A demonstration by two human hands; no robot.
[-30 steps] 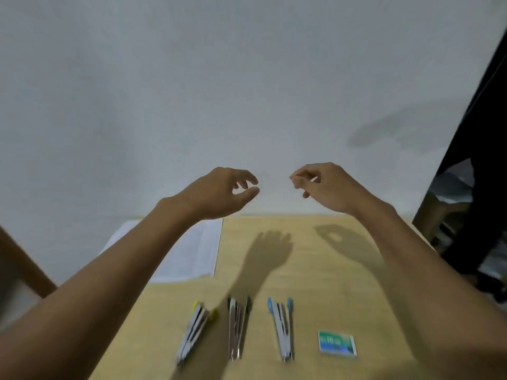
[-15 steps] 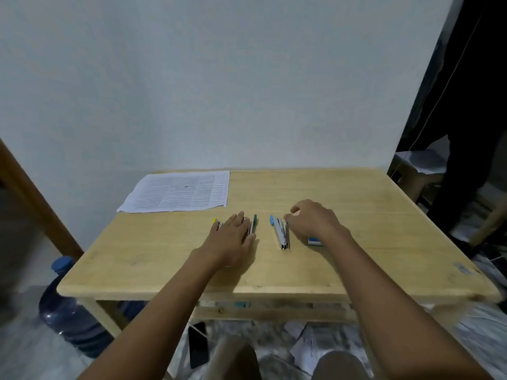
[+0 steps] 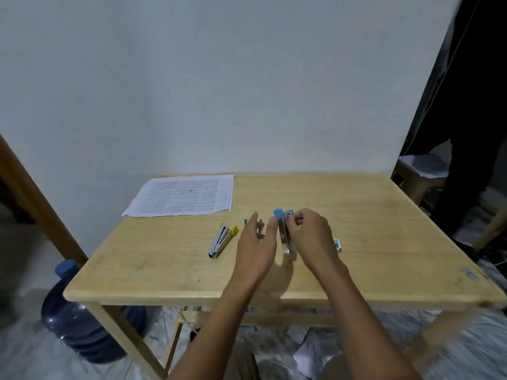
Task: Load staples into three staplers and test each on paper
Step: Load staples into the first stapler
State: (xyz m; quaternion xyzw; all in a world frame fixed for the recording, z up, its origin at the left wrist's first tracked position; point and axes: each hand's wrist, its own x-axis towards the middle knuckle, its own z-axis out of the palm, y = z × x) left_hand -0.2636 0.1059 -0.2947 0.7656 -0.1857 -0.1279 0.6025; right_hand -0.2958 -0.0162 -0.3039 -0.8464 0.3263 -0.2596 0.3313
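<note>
One blue stapler (image 3: pixel 285 237) is gripped by the right hand (image 3: pixel 310 234) over the middle of the wooden table (image 3: pixel 384 242), the left hand (image 3: pixel 256 242) straight-fingered and empty beside it, the yellow stapler (image 3: pixel 220 239) lying on that table's left half.

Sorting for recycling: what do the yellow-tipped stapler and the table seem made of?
The yellow-tipped stapler looks like shiny bare metal, by its silvery glint, with yellow ends that seem plastic. The table looks like pale wood with a smooth, low-sheen finish; faint grain streaks show, though it could be veneer.
</note>
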